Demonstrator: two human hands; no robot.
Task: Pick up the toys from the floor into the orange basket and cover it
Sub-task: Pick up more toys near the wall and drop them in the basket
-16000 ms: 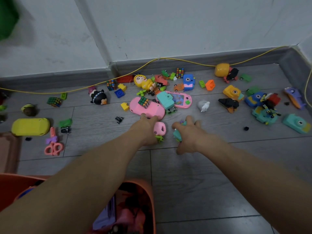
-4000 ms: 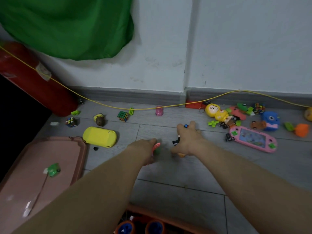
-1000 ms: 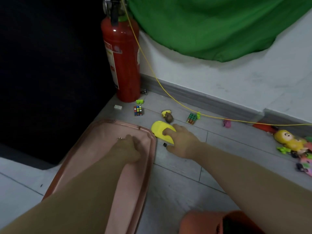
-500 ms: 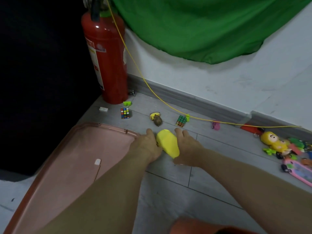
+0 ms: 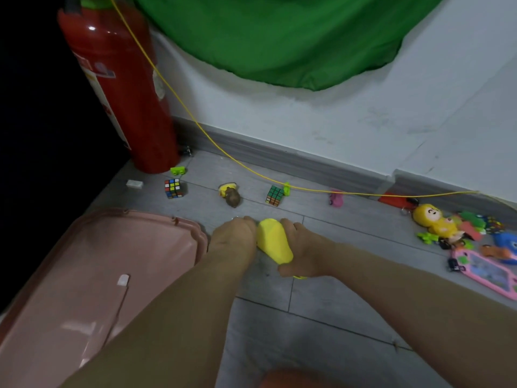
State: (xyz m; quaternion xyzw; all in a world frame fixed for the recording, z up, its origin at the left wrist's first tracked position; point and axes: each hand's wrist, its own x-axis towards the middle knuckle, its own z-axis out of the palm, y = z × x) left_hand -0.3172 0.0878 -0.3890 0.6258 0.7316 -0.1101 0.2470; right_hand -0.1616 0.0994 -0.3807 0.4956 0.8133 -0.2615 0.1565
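A yellow handheld-console toy [image 5: 272, 242] stands tilted on edge just above the grey floor, between my two hands. My right hand [image 5: 306, 253] grips it, fingers over its right side and thumb under its near end. My left hand [image 5: 232, 242] has curled fingers against its left side. The orange basket [image 5: 293, 379] shows only as a rim at the bottom edge. Its pink lid [image 5: 84, 275] lies flat on the floor to the left. Loose toys further out include two puzzle cubes [image 5: 173, 188] [image 5: 274, 195], a brown and yellow figure [image 5: 230, 195] and a small pink toy [image 5: 336, 199].
A red fire extinguisher [image 5: 120, 88] stands in the left corner, and a yellow cable [image 5: 223, 155] runs from it along the skirting. At the right lie a yellow doll [image 5: 430, 221], a blue toy [image 5: 506, 242] and a pink handheld game [image 5: 484, 271]. A green cloth [image 5: 279, 37] hangs on the wall.
My left hand left the pink lid and came to the yellow toy's left side. The toy went from lying flat under my right hand to tilted on edge between both hands.
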